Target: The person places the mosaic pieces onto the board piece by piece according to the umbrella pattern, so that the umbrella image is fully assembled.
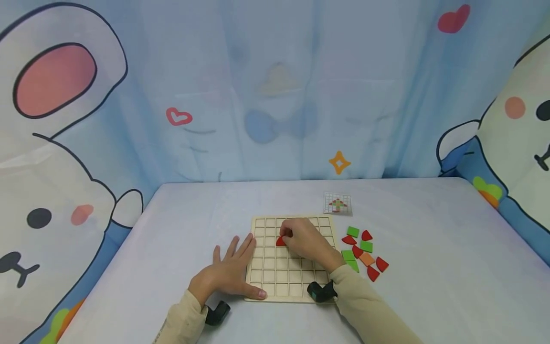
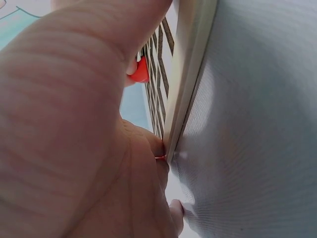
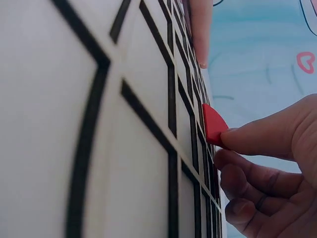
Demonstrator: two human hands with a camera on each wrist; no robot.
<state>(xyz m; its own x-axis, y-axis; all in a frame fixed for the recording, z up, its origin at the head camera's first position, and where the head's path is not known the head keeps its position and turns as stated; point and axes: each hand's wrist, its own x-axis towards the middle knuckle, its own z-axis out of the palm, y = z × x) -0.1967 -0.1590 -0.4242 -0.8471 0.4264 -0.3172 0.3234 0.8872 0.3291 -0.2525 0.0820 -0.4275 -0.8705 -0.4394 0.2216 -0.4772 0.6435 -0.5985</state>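
Note:
A pale wooden grid board [image 1: 269, 277] lies on the white table. My right hand [image 1: 306, 237] is over its upper middle and pinches a red quarter-round tile [image 1: 280, 241] between thumb and fingers. In the right wrist view the red tile [image 3: 214, 126] stands tilted at the grid, its straight edge right at the ridges. My left hand [image 1: 232, 273] rests at the board's left edge with fingers spread, the thumb over the lower left corner. In the left wrist view the left hand [image 2: 133, 183] lies along the board's rim [image 2: 190, 74].
Right of the board lie loose tiles: several red quarter-rounds [image 1: 373, 273], green tiles [image 1: 353, 231] and an orange square [image 1: 367, 259]. Behind them lies a small pattern card [image 1: 337, 204] with a coloured figure on a grid. A printed blue curtain [image 1: 275, 143] hangs at the table's far edge.

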